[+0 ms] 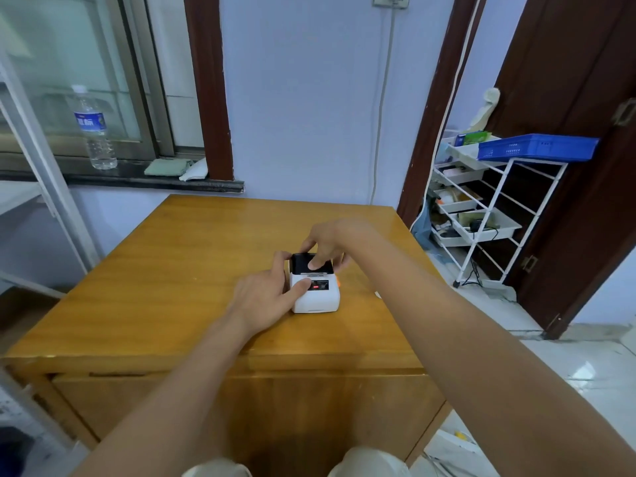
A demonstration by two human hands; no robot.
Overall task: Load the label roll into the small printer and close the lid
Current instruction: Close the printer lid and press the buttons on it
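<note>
A small white printer (pixel 316 299) with a black lid (pixel 303 261) stands in the middle of the wooden table (pixel 172 270). Its dark front panel shows a red light. My left hand (pixel 265 294) holds the printer's left side, the thumb resting on the front panel. My right hand (pixel 328 244) reaches over from the right and its fingers press on the black lid, which lies down on the body. The label roll is not visible. A bit of orange shows at the printer's right side.
A water bottle (pixel 93 129) and folded cloths (pixel 168 166) sit on the window sill at the back left. A white wire rack (pixel 481 208) with trays and a blue basket (pixel 537 148) stands right of the table. A small white item (pixel 377 295) lies on the table.
</note>
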